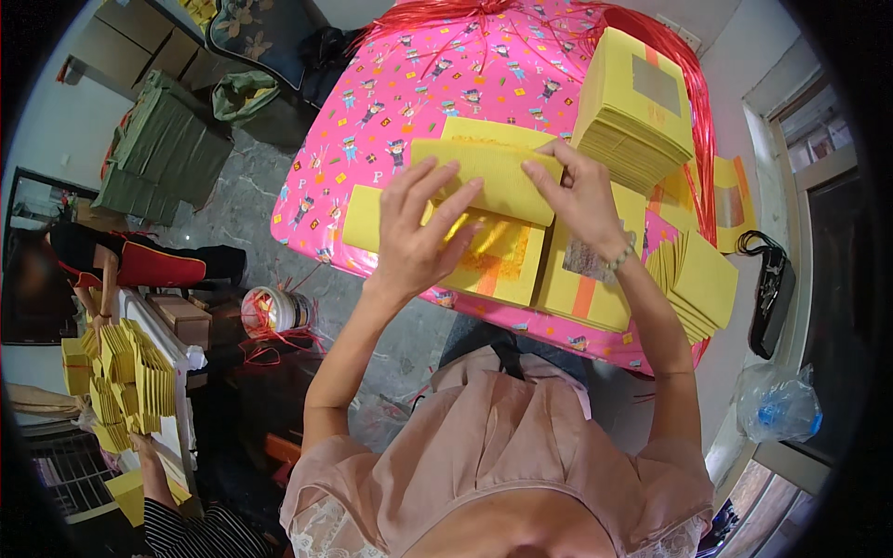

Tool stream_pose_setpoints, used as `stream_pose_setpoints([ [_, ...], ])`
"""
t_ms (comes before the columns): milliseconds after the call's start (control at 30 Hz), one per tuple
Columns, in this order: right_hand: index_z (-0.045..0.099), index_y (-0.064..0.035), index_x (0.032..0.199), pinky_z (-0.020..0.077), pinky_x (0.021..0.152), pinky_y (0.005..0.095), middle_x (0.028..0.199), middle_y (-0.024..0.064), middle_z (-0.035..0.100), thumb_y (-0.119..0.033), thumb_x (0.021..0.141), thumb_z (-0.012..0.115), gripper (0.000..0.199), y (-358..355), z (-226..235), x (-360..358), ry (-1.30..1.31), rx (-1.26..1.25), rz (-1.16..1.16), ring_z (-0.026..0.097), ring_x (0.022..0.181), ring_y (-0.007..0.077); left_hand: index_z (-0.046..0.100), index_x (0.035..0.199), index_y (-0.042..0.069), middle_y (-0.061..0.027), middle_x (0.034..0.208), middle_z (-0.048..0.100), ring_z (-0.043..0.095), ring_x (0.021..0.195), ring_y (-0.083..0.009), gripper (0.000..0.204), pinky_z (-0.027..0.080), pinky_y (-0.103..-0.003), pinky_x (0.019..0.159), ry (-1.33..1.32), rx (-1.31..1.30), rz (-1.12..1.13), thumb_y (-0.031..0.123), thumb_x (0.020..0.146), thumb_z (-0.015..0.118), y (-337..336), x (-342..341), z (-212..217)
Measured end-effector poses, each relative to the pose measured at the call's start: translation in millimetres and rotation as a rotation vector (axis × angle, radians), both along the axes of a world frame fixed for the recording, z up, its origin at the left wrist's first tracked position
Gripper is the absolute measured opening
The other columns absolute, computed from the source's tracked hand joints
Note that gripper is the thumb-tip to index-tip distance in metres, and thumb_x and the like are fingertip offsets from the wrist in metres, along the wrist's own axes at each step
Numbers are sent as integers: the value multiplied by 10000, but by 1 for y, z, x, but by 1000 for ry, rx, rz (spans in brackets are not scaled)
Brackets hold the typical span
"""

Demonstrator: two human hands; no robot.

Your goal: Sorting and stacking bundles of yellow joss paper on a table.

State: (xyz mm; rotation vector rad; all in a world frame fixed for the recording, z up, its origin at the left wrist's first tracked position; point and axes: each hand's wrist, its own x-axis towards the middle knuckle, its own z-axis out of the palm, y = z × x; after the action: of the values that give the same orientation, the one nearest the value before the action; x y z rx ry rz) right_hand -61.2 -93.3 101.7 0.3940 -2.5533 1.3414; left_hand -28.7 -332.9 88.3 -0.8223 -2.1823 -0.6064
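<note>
A folded yellow paper sheet is raised above a stack of yellow papers at the near side of the table. My right hand pinches its right end, thumb in front and fingers behind the upper edge. Spread fingers of my left hand rest against the left part of the sheet. Right beside the first stack lies another yellow stack with an orange stripe and a grey patch. More yellow paper shows to the left, partly covered.
On the pink patterned tablecloth stand a tall yellow paper block and fanned yellow sheets. Red ribbon strands hang along the right. Two people work at a white table with yellow bundles, left. A bucket is on the floor.
</note>
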Motion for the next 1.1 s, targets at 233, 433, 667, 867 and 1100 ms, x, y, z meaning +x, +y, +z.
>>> stream_pose_setpoints([
  [233,695,-8,978,415,527,339,653,108,611,-343,893,702,346,15,-18,-59,-106,-2,-36,513,516,146,351,1533,208,-250,1556,268,215,1454,-447,747,194,-564,1177,-348,-349,-41,542,907,586,18,-18,-10],
  [433,701,-23,994,487,747,438,870,163,676,-349,871,701,348,23,-31,-75,-120,240,-63,641,794,312,329,1543,222,-268,1550,275,218,1449,-467,754,176,-558,1186,-435,-360,-71,619,928,507,21,-32,-19],
  [667,656,1,1106,509,865,401,993,149,691,-344,918,653,392,13,-31,-93,83,360,16,659,954,289,333,1540,217,-265,1545,288,238,1444,-460,749,173,-547,1192,-475,-367,-105,619,932,505,22,-37,-19],
  [867,656,14,1122,504,900,417,1076,177,696,-309,936,623,374,-8,-29,-97,-104,333,161,656,1027,325,335,1538,221,-257,1545,296,253,1440,-449,741,174,-545,1192,-471,-370,-107,613,934,508,22,-38,-20],
  [1100,650,12,1112,493,909,435,1063,178,691,-308,943,610,364,-12,-31,-95,-77,368,169,644,1030,341,323,1543,226,-248,1552,282,245,1443,-444,738,172,-554,1191,-500,-364,-102,613,940,503,21,-37,-22],
])
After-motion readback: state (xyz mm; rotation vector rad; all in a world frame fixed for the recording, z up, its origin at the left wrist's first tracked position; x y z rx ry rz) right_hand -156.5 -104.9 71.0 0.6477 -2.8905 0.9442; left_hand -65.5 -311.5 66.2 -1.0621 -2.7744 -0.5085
